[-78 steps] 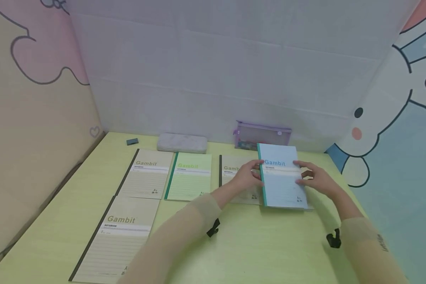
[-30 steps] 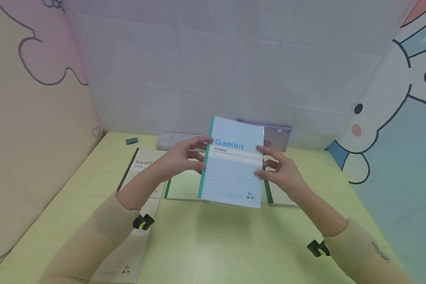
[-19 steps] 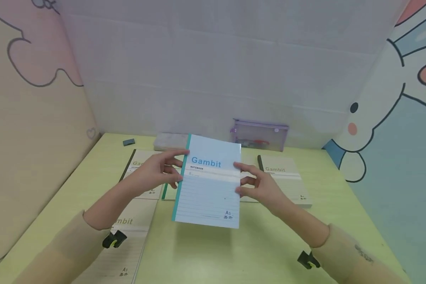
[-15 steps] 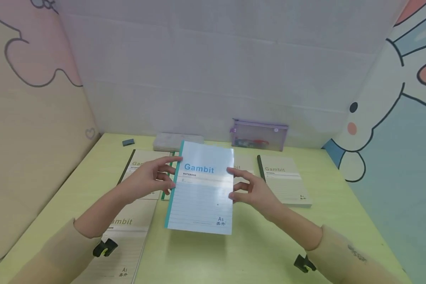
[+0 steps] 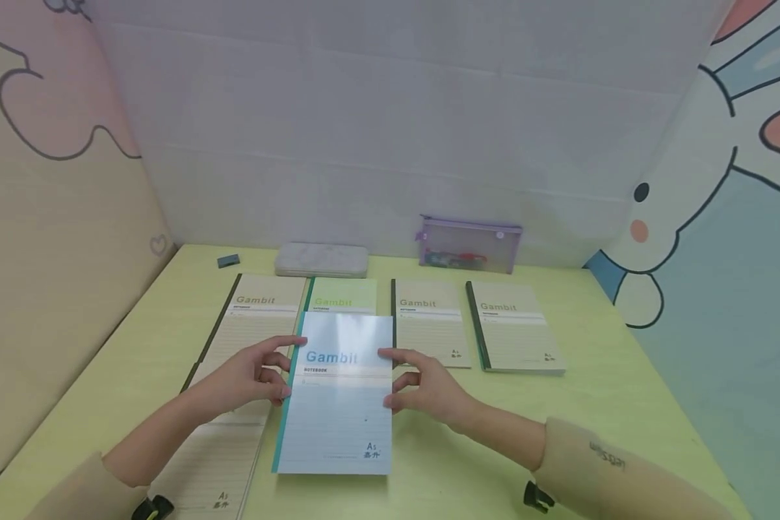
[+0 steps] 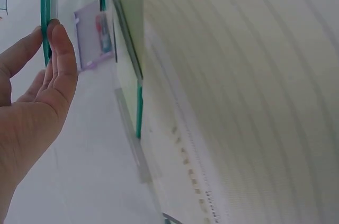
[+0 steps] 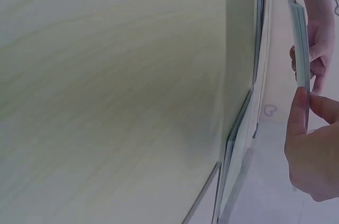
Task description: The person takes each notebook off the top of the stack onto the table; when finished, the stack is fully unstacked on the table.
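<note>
both hands hold a blue notebook above the table.

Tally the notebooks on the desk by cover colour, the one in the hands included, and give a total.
Blue: 1, the blue notebook, held at its edges by the left hand and the right hand.
Green: 1, the green notebook.
Beige: 4.
Total: 6 notebooks.
</note>
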Motion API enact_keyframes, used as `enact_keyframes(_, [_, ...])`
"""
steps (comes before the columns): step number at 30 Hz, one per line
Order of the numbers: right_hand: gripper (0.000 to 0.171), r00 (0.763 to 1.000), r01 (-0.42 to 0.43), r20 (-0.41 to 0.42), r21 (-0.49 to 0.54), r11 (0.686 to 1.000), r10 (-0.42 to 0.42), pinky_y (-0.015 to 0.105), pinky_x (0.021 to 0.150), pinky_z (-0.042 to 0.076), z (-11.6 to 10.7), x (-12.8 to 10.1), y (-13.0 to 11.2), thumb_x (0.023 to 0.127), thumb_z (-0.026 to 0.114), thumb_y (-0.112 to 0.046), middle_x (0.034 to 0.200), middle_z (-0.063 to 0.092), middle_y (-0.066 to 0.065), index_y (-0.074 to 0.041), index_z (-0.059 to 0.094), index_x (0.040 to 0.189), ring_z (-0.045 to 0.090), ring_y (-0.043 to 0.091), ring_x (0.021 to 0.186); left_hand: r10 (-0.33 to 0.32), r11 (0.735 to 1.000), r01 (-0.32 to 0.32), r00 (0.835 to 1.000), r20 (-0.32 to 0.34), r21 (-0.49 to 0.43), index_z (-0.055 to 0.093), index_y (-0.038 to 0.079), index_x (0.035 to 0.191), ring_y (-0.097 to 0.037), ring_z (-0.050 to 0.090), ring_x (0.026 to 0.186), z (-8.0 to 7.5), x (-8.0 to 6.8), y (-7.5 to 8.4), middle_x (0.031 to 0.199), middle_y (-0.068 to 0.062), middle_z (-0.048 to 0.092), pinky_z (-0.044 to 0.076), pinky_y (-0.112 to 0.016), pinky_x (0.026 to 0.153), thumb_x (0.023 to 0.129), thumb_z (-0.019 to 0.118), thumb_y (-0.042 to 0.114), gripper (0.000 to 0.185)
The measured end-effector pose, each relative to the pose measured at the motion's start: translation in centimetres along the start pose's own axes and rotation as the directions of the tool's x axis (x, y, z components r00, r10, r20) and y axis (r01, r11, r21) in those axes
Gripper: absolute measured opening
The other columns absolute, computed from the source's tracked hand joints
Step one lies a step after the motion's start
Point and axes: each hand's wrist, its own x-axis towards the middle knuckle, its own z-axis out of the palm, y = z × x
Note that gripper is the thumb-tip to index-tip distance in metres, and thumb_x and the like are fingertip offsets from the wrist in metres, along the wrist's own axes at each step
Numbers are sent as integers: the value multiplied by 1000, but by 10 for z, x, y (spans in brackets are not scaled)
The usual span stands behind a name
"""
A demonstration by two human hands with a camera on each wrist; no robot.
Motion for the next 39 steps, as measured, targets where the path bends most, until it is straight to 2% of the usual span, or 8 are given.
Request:
enact_keyframes(4, [70, 999, -38, 33, -11, 999, 39, 28, 70, 55, 8, -1, 12, 73, 77, 2, 116, 53, 12, -14, 50, 136, 64, 16, 79, -36, 999, 35, 999, 19, 21, 33, 15, 145, -26, 65, 83, 3, -5, -15, 107, -18, 52, 55, -30, 75, 82, 71, 9, 73])
enact_keyframes(8, [67, 998, -22, 62, -61, 998, 25, 29, 69, 57, 15, -1, 22, 74, 76, 4, 112, 51, 11, -10, 51, 134, 66, 18, 79, -65, 996, 63, 997, 29, 69, 36, 17, 143, -24, 64, 81, 6, -7, -26, 104, -15, 53, 53, -27, 74, 80, 74, 11, 74])
enact_keyframes(16, [65, 995, 4, 101, -267, 964, 24, 19, 65, 50, 27, 1, 33, 69, 81, -2, 97, 55, 2, -15, 56, 128, 65, 11, 67, -133, 977, 123, 990, 40, 177, 37, 21, 143, -20, 61, 73, 14, -13, -33, 100, -11, 53, 50, -25, 68, 75, 78, 12, 79])
enact_keyframes(20, [63, 989, -15, 137, -243, 970, 50, 21, 59, 53, 31, -1, 34, 69, 80, 1, 94, 55, 4, -12, 56, 126, 65, 12, 62, -140, 976, 126, 988, 67, 177, 37, 17, 143, -20, 59, 71, 17, -15, -33, 97, -11, 53, 51, -27, 64, 74, 78, 11, 80])
enact_keyframes(24, [63, 986, -21, 155, -247, 969, 61, 25, 54, 55, 32, -2, 33, 69, 80, 3, 92, 55, 4, -10, 55, 126, 65, 13, 57, -139, 966, 118, 987, 78, 228, 41, 14, 140, -19, 59, 69, 19, -15, -31, 92, -9, 54, 51, -27, 61, 74, 79, 11, 77])
enact_keyframes(27, [64, 984, -14, 165, -294, 956, 66, 25, 52, 55, 33, 0, 32, 69, 81, 2, 89, 55, 3, -11, 55, 126, 63, 12, 55, -144, 953, 116, 986, 82, 279, 43, 13, 138, -16, 58, 65, 20, -14, -30, 89, -7, 55, 50, -25, 60, 73, 79, 11, 75])
enact_keyframes(34, [65, 979, 29, 195, -434, 900, 62, 23, 51, 53, 30, 11, 29, 70, 81, -4, 85, 54, 0, -11, 55, 129, 61, 9, 52, -139, 943, 96, 983, 117, 319, 42, 10, 140, -18, 61, 57, 20, -10, -30, 79, -7, 57, 52, -28, 54, 74, 79, 9, 76])
enact_keyframes(39, [65, 978, 43, 199, -501, 864, 67, 23, 47, 50, 29, 16, 28, 69, 83, -8, 80, 53, -2, -12, 57, 129, 54, 7, 47, -165, 916, 108, 979, 117, 387, 43, 11, 140, -17, 58, 50, 21, -6, -28, 69, -5, 59, 49, -28, 46, 75, 77, 7, 74])
